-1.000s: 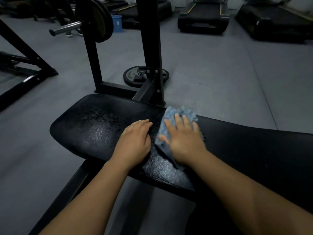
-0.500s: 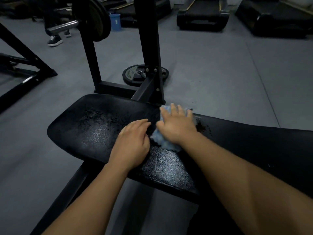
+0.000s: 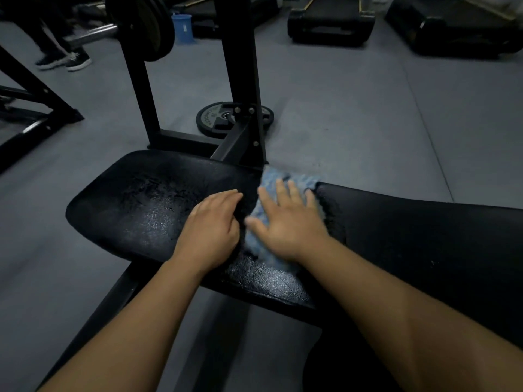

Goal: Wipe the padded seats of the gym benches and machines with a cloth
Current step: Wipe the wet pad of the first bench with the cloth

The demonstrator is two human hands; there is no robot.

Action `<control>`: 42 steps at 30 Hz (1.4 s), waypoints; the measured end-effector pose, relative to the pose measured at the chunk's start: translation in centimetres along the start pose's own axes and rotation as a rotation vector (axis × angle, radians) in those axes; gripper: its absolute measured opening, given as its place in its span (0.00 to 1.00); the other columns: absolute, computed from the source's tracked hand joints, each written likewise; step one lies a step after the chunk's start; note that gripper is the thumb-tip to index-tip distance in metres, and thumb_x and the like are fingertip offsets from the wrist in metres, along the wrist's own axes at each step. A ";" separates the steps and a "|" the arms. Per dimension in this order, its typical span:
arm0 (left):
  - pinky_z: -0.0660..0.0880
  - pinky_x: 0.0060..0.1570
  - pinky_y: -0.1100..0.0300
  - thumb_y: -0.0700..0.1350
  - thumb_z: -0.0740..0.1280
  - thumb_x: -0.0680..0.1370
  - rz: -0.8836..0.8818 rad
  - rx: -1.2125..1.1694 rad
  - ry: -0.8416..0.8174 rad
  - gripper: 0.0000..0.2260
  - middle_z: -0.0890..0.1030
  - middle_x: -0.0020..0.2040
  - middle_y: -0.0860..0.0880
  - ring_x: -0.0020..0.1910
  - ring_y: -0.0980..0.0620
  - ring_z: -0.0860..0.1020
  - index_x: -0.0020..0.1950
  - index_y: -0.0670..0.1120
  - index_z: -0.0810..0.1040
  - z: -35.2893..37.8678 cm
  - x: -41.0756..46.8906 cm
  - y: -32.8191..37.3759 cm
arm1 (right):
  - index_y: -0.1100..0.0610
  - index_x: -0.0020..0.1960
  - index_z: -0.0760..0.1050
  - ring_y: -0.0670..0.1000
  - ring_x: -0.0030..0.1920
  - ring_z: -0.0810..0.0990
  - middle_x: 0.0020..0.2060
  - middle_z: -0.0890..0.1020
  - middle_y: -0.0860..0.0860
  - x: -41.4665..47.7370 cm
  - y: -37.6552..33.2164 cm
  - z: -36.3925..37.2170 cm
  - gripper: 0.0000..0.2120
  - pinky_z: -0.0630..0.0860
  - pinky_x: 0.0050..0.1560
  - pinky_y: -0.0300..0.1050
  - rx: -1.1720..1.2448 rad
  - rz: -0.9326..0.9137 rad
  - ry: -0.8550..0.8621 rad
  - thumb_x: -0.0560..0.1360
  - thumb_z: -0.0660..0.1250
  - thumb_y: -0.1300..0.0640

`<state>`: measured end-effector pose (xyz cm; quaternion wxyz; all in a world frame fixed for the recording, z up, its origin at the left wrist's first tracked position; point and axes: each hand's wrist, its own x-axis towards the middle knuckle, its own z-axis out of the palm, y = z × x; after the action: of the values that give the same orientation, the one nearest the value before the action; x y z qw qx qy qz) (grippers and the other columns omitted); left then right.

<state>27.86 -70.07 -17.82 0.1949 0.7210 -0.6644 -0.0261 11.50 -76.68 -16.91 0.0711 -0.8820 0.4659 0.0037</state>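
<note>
A black padded bench seat (image 3: 135, 210) runs across the middle of the view, its left part shiny and wet. A light blue cloth (image 3: 271, 179) lies on the pad near its far edge. My right hand (image 3: 285, 222) presses flat on the cloth with fingers spread, covering most of it. My left hand (image 3: 212, 230) rests palm down on the bare pad just left of the cloth, fingers together and holding nothing.
Black rack uprights (image 3: 240, 80) rise right behind the pad. A weight plate (image 3: 209, 120) lies on the grey floor beyond them, and a loaded barbell (image 3: 141, 26) hangs at upper left. Treadmills (image 3: 331, 24) stand at the back. Someone's shoes (image 3: 68, 60) are far left, a blue bin (image 3: 182, 28) behind.
My right hand slid the cloth away toward the pad's far edge, then back a little toward me. My left hand stayed in place. The shoes at far left came further into view.
</note>
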 end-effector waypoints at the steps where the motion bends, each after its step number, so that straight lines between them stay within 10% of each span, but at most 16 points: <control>1: 0.63 0.72 0.52 0.45 0.55 0.73 0.001 -0.008 0.001 0.27 0.73 0.72 0.48 0.71 0.48 0.69 0.72 0.45 0.72 0.0 0.0 -0.1 | 0.46 0.81 0.46 0.56 0.81 0.41 0.81 0.45 0.55 -2.1 -0.5 0.1 0.35 0.40 0.77 0.63 -0.001 -0.090 0.000 0.80 0.46 0.31; 4: 0.63 0.72 0.52 0.45 0.55 0.74 0.005 -0.011 0.011 0.27 0.72 0.73 0.48 0.72 0.49 0.68 0.73 0.46 0.72 0.1 0.1 -0.3 | 0.42 0.81 0.46 0.50 0.80 0.41 0.81 0.44 0.47 -8.1 1.1 0.0 0.33 0.41 0.79 0.56 0.003 -0.252 0.002 0.79 0.45 0.31; 11: 0.63 0.72 0.51 0.46 0.55 0.76 0.021 -0.005 -0.003 0.24 0.73 0.73 0.48 0.72 0.48 0.69 0.72 0.46 0.72 -0.1 -0.1 0.1 | 0.47 0.82 0.45 0.57 0.80 0.41 0.81 0.44 0.55 -3.2 0.4 0.1 0.36 0.40 0.77 0.64 0.016 0.062 0.009 0.80 0.45 0.32; 16: 0.61 0.75 0.50 0.55 0.49 0.77 0.086 -0.015 -0.069 0.29 0.71 0.74 0.48 0.74 0.47 0.67 0.73 0.46 0.71 0.2 -0.4 1.8 | 0.44 0.80 0.57 0.54 0.80 0.53 0.80 0.56 0.50 -10.1 1.0 0.8 0.33 0.51 0.77 0.59 0.014 -0.206 0.064 0.78 0.45 0.33; 22: 0.60 0.74 0.47 0.57 0.46 0.77 0.101 0.094 -0.092 0.29 0.69 0.76 0.50 0.75 0.48 0.65 0.74 0.49 0.70 1.1 -1.3 3.3 | 0.46 0.82 0.45 0.55 0.81 0.41 0.81 0.45 0.52 -4.8 3.6 0.0 0.33 0.42 0.77 0.62 0.013 0.157 0.019 0.81 0.44 0.33; 27: 0.59 0.75 0.46 0.60 0.46 0.77 0.106 0.119 -0.144 0.30 0.66 0.77 0.51 0.77 0.49 0.62 0.75 0.52 0.68 0.6 -1.9 3.6 | 0.44 0.81 0.43 0.51 0.80 0.39 0.81 0.42 0.49 -11.3 2.0 0.0 0.35 0.39 0.78 0.56 -0.007 -0.120 -0.019 0.77 0.38 0.32; 34: 0.61 0.73 0.47 0.54 0.53 0.76 0.081 0.077 -0.148 0.26 0.69 0.75 0.52 0.74 0.50 0.65 0.73 0.52 0.71 0.9 -1.4 8.2 | 0.46 0.81 0.47 0.53 0.81 0.44 0.82 0.48 0.51 -8.1 6.2 -0.6 0.33 0.44 0.78 0.59 0.006 0.163 0.015 0.79 0.40 0.35; 42: 0.64 0.72 0.49 0.53 0.53 0.77 0.112 0.064 -0.020 0.23 0.74 0.70 0.51 0.70 0.50 0.70 0.68 0.50 0.76 2.7 -3.2 9.7 | 0.46 0.78 0.60 0.50 0.80 0.53 0.80 0.58 0.48 -12.6 9.4 -1.1 0.35 0.50 0.79 0.53 0.093 0.091 0.087 0.72 0.42 0.43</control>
<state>17.52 -68.00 -17.94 0.1664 0.6881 -0.7062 -0.0010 -3.41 -71.70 -16.04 0.0916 -0.8550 0.5077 -0.0530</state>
